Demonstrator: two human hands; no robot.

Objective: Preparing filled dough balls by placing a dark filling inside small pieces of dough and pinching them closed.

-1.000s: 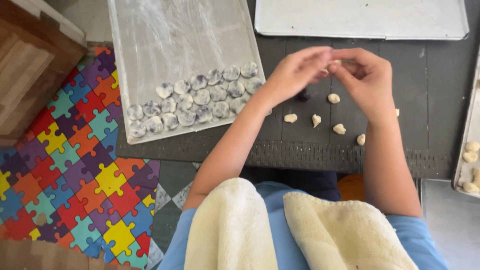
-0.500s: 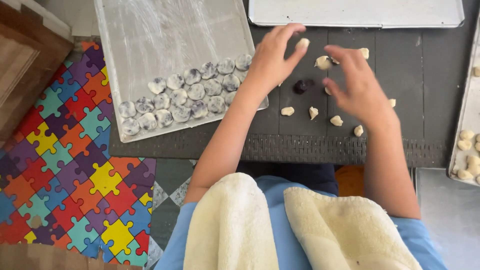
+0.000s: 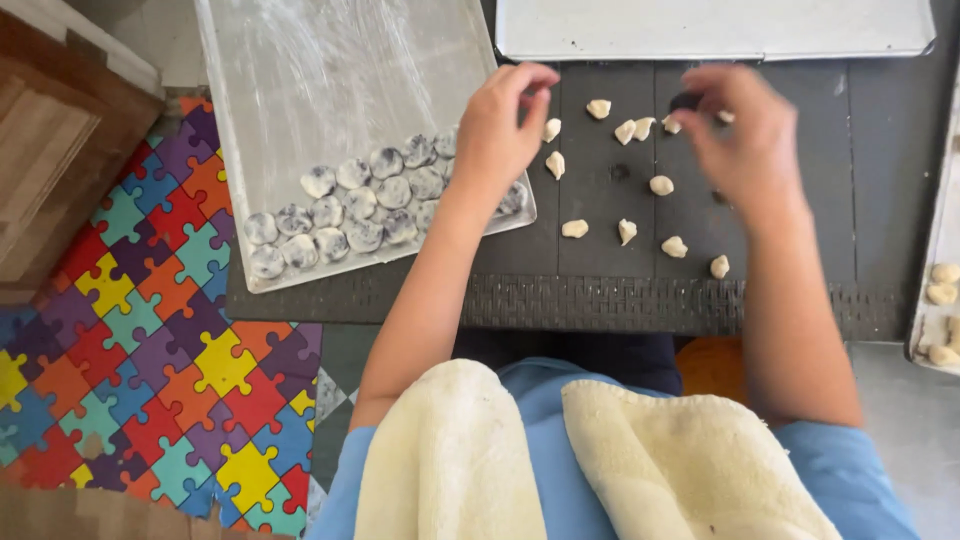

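Right hand [image 3: 745, 135] is up over the far side of the dark slatted table [image 3: 880, 180], thumb and fingertips pinched on a small dark ball [image 3: 686, 101], looks like filling, held just off the surface. Left hand [image 3: 505, 125] sits at the inner edge of the plastic-lined tray [image 3: 300, 90], fingers curled together near the thumb; can't tell if there's anything in the pinch. Loose pale dough pieces [image 3: 627, 231] are scattered on the table between the two hands, mostly below and left of the right hand; nearest ones [image 3: 634, 129] lie just beside the dark ball, to its left. One more dark ball [image 3: 620, 172] sits on the table in the middle of the scatter, roughly midway between the hands, slightly closer to the right. Pieces are roundish lumps, no real long axis to speak of. Finished marbled grey-white balls [image 3: 350, 205] are packed in two rows along the near corner of the tray, touching each other, directly under and left of the left wrist, so the left hand is the near one for the tray and the right for the dough scatter. Empty metal sheet [image 3: 715, 30] across the top, another tray [image 3: 940, 300] with pale lumps at far right, puzzle-pattern floor mat [image 3: 150, 350] on the left, cream towel [image 3: 650, 460] over the lap.
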